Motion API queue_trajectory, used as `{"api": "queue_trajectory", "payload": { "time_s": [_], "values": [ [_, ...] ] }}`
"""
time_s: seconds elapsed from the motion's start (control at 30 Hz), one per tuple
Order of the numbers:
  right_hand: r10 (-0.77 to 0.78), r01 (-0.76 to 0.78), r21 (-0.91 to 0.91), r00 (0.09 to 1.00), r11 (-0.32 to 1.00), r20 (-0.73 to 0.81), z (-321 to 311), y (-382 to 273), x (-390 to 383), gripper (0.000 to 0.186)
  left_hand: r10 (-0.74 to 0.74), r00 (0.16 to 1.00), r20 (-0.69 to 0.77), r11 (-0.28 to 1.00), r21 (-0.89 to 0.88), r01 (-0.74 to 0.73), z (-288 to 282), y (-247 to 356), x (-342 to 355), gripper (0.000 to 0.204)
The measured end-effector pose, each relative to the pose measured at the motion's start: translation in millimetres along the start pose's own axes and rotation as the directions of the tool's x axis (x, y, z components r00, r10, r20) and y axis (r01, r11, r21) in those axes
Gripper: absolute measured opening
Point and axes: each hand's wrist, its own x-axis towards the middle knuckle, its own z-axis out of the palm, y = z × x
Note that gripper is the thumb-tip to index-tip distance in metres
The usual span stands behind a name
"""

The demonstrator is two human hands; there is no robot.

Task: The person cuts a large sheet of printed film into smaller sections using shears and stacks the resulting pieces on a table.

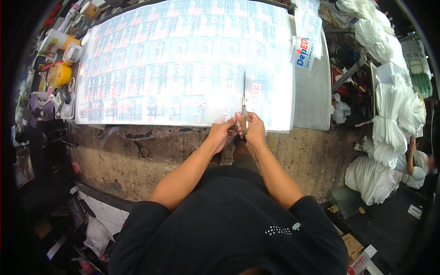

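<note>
My right hand [253, 129] is closed round the handles of a pair of metal scissors [244, 94]. Their blades point away from me, over a large translucent printed sheet [183, 112] spread on the table. Just left of the scissors, at the sheet's near edge, my left hand [223, 134] is closed, thumb and fingers brought together. What it pinches, perhaps a bit of clear film, is too small to make out. Rows of pale blue and red printed designs fill most of the sheet.
Tape rolls, tubs and a yellow container [58, 74] crowd the left side. A printed label piece [302, 52] lies at the sheet's far right. Bundles of white cloth-like material [389, 119] are stacked on the right, with a person's arm [411, 147] beside them. Boxes [362, 261] stand at lower right.
</note>
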Motion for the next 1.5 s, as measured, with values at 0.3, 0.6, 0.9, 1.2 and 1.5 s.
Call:
{"api": "queue_trajectory", "payload": {
  "time_s": [0.3,0.6,0.9,1.2,1.5],
  "values": [
    [-0.015,0.015,0.008,1.0,1.0,0.002,-1,-7,13,0.048,-0.016,1.0,-0.021,0.999,0.043,0.017,1,1,-5,0.017],
    [-0.01,0.01,-0.009,1.0,1.0,-0.002,2,-15,19,0.052,-0.031,0.998,-0.05,0.999,-0.026,0.03,4,5,-11,0.02],
    [-0.03,0.03,-0.037,1.0,0.999,-0.008,1,-20,31,0.05,-0.034,0.999,-0.036,0.998,-0.059,0.031,-2,0,-10,0.02],
    [-0.043,0.041,-0.066,0.999,0.997,-0.024,7,-25,43,0.05,-0.011,1.0,-0.015,0.996,-0.091,0.01,0,3,-14,0.021],
    [-0.058,0.058,-0.057,0.998,0.997,0.004,9,-45,79,0.062,-0.027,0.999,-0.037,0.99,-0.139,0.021,2,1,-22,0.022]
  ]
}}
